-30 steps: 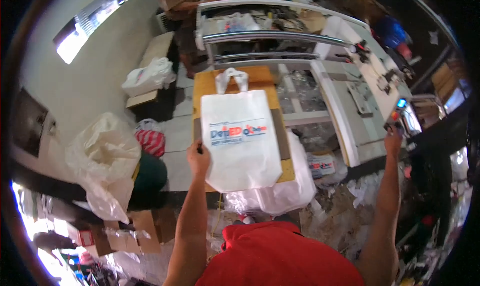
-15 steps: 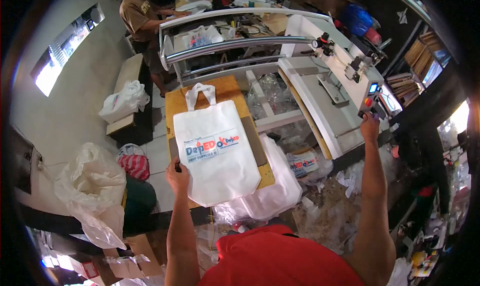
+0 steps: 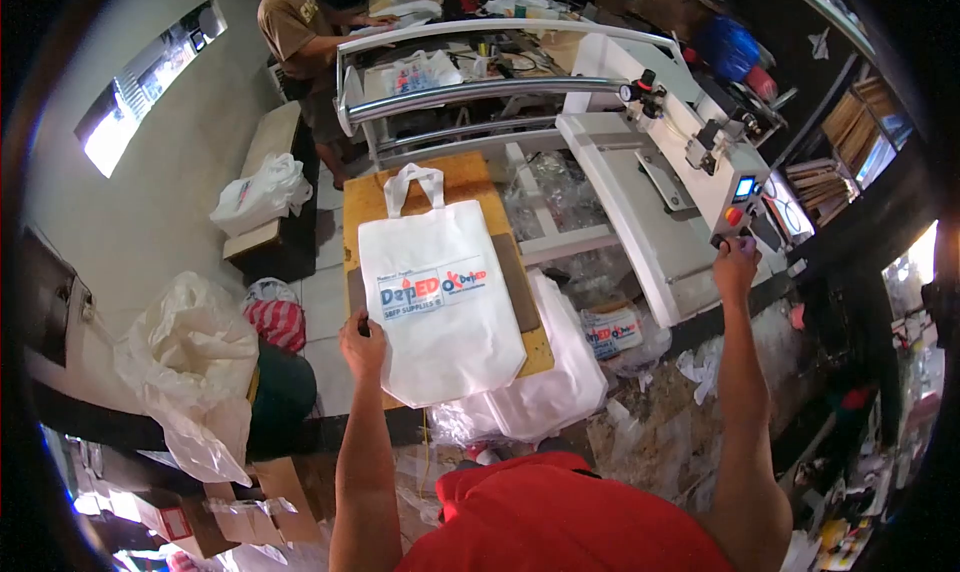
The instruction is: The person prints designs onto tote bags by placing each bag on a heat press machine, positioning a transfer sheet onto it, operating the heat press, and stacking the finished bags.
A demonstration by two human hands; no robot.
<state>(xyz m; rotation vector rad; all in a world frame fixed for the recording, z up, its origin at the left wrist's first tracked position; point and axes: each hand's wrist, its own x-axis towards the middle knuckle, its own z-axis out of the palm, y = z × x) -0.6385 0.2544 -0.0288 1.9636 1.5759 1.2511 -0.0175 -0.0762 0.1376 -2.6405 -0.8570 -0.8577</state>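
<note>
A white tote bag (image 3: 450, 337) with blue and red DepED print lies flat on a yellow-brown board (image 3: 362, 187), handles toward the far side. At the bag's left edge is my left hand (image 3: 362, 346), its fingers curled around a small dark thing that I cannot make out. My right hand (image 3: 737, 262) reaches to the front of the white press machine (image 3: 725, 187), just below its red button (image 3: 734, 216) and lit screen (image 3: 745, 186). Its fingers are closed at a dark part there, mostly hidden by the hand. More white bags (image 3: 560, 392) lie beneath the board's near right corner.
Curved metal rails (image 3: 480, 92) cross behind the board. A person (image 3: 292, 27) stands at the cluttered table beyond. On the left are a bench (image 3: 262, 147) with a white plastic bag and a green bin (image 3: 285, 397). Plastic wrap and printed packs (image 3: 612, 330) lie below the machine.
The tan strip along the left edge of the machine's pressing plate no longer shows. The whole view has shifted slightly. Both hands keep their places at the bag and the machine.
</note>
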